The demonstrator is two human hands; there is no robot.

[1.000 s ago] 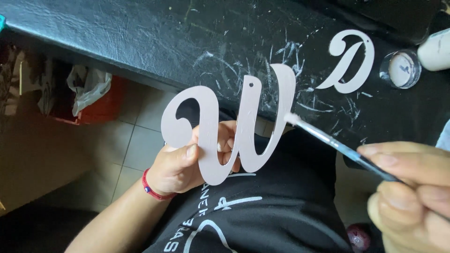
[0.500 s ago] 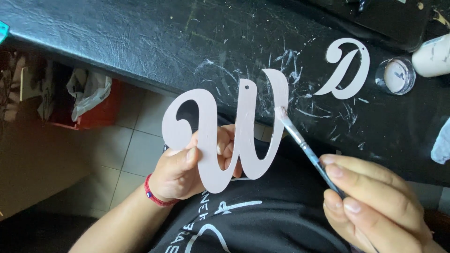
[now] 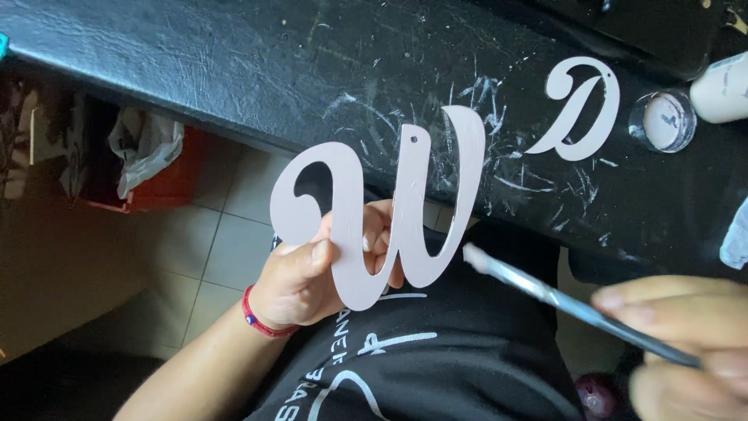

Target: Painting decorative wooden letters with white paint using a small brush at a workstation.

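While left hand [image 3: 300, 277] pinches cutout letter [image 3: 374, 206], right hand [image 3: 686, 351] grips paintbrush [image 3: 545, 292]

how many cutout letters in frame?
2. A large pale letter held up in the left hand, in front of the table edge; a smaller white letter lying flat on the black table.

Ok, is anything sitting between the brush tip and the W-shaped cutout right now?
Nothing visible. The brush, held in the right hand, has its white tip just off the lower right curve of the W cutout, with only open space between. The left hand grips the cutout further left, away from that edge.
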